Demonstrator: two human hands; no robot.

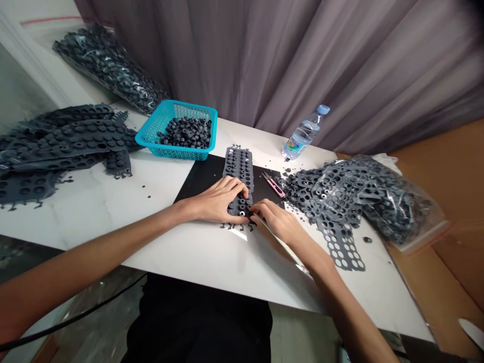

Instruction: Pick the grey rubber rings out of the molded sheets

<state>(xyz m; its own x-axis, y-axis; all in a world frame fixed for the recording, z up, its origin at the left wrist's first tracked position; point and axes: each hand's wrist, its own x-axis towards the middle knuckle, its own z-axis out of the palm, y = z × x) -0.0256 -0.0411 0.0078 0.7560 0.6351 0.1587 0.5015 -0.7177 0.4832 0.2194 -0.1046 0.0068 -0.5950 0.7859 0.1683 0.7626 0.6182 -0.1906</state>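
A dark grey moulded rubber sheet point(239, 164) with rows of round, cup-like pieces lies on a black mat point(202, 176). My left hand point(221, 199) is bent over its near part, fingers curled on top and thumb along the near edge, holding it. At the sheet's near right corner, my right hand point(278, 219) is closed in a pinch around a thin pale rod point(282, 244), which runs back under the palm toward the wrist. What its fingertips touch is partly hidden. Pink-handled thread snips point(274, 185) lie just beyond my right hand.
A turquoise basket point(176, 151) holds loose rubber pieces. Uncut sheets point(68, 133) and a filled plastic bag point(109, 68) are at left. A water bottle point(302, 133) stands tilted in view at the back. Punched-out sheets point(333, 194) and another bag point(401, 212) crowd the right.
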